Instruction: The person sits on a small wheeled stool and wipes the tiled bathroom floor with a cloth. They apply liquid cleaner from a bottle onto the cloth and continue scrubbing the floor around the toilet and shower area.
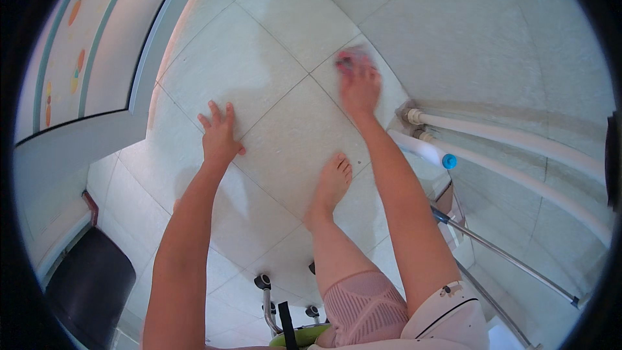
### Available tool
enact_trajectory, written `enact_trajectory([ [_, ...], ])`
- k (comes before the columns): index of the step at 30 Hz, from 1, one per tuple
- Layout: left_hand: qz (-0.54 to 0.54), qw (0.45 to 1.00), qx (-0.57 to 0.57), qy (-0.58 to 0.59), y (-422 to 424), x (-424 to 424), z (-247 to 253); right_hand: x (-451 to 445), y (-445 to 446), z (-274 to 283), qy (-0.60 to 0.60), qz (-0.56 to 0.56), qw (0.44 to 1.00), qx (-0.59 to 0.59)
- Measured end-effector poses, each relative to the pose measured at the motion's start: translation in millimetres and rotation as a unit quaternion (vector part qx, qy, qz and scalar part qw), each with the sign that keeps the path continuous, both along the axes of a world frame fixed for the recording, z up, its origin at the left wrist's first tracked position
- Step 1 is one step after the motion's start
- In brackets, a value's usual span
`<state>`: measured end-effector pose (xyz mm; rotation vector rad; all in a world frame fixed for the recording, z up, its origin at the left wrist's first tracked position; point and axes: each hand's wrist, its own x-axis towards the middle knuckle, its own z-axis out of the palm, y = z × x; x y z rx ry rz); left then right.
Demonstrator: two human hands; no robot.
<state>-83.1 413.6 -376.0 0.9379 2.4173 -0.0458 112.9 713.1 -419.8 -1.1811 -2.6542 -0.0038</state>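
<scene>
My right hand [360,91] presses a reddish cloth [351,58] against the tiled floor [277,102], close to the base of the wall. Hand and cloth are both blurred, and the folds cannot be made out. Over the tiles to the left, my left hand [219,137] has its fingers spread and holds nothing; whether its fingertips rest on the floor is hard to tell. Between my arms is my bare foot [335,180], below a pink knee sleeve [367,304].
White pipes [505,138] run along the right wall, beside a white cylinder with a blue cap [449,161]. Metal rods [510,255] stand lower right. At left are a framed door panel [112,141] and a dark bin [92,282]. Casters [263,282] show below.
</scene>
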Motion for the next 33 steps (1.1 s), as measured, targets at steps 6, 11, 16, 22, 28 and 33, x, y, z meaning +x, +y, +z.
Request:
enact_trajectory([
  [6, -0.008, 1.0, -0.023, 0.008, -2.1, -1.7, 0.6, 51.1, -81.1, -10.9, 0.002, -0.158, 0.987, -0.036],
  [11, -0.021, 0.999, -0.015, 0.027, -5.4, -3.0, -5.3, 32.2, -189.4, 19.0, 0.046, 0.208, 0.955, -0.206],
  [16, -0.026, 0.999, 0.027, 0.031, -7.8, -0.6, -8.5, 33.1, -138.4, 10.8, 0.057, 0.193, 0.941, -0.273],
  [22, -0.016, 0.998, 0.05, 0.021, -7.5, 0.1, -5.0, 71.8, -52.2, -11.1, 0.0, -0.181, 0.978, -0.102],
  [28, 0.02, 0.992, 0.12, 0.019, -26.7, 11.6, 4.2, 30.6, -179.3, -8.8, 0.039, 0.009, 0.989, -0.143],
  [33, 0.147, 0.895, 0.422, -0.004, -107.0, -10.6, -26.9, -1.4, -257.8, -1.4, 0.061, 0.379, 0.891, -0.244],
])
